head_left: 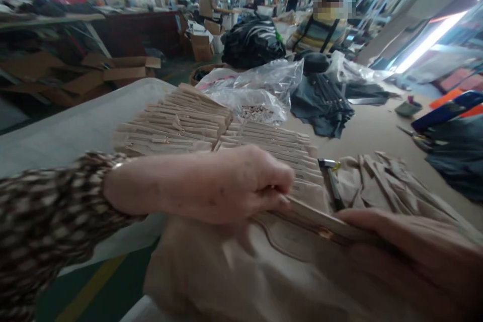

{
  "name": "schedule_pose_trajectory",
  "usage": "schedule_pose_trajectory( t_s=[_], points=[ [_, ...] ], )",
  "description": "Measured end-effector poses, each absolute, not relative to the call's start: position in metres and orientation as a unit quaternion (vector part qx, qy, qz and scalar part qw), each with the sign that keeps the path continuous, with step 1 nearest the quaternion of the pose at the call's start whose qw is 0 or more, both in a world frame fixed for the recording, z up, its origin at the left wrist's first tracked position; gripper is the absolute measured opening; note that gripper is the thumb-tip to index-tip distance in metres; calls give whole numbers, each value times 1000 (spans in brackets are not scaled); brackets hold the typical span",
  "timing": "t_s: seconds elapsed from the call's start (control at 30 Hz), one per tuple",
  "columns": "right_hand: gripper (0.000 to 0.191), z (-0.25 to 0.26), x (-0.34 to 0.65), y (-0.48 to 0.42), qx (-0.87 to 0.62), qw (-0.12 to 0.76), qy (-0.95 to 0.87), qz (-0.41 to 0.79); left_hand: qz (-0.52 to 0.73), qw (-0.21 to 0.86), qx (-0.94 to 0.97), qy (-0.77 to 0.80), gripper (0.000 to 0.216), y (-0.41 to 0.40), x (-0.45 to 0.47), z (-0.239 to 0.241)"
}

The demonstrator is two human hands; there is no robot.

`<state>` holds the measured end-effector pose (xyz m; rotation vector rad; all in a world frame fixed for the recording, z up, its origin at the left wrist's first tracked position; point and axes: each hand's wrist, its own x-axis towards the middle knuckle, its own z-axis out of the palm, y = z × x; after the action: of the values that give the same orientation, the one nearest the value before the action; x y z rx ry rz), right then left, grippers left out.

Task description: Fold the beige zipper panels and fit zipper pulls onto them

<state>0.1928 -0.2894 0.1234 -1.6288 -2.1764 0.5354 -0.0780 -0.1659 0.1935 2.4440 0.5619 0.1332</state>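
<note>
Beige cloth (234,271) lies bunched at 6 o'clock, close under the person's hands. The left hand (241,181), with a spotted sleeve (45,211), is closed tight. Its fingers pinch one end of a beige strap (313,216) that sits on top of the cloth. The right hand (415,251), at 4 o'clock, is blurry, but its thumb presses on the other end of the strap and grips it. Rows of more beige strips (181,121) lie on the table (68,131) at 11 o'clock. A clear plastic bag (271,80) is at 12 o'clock. A dark tool (332,181) lies just beside the left hand at 2 o'clock. A co-worker (320,32) in a striped top sits far off at 1 o'clock.
</note>
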Motion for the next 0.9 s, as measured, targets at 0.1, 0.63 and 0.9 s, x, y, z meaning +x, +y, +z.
schedule_pose_trajectory(
  t_s=[0.1, 0.63, 0.9],
  points=[
    [28, 84, 177, -252, -559, 114, -793, 214, -35, 254, 929, 267, 22, -151, -84, 128],
    [32, 17, 176, -194, -587, -47, -806, 63, -94, -2, 954, 283, 27, -125, -74, 54],
    [28, 26, 167, -200, -616, -35, -784, 59, 1, 23, 991, 132, 33, -167, -57, 50]
  ],
)
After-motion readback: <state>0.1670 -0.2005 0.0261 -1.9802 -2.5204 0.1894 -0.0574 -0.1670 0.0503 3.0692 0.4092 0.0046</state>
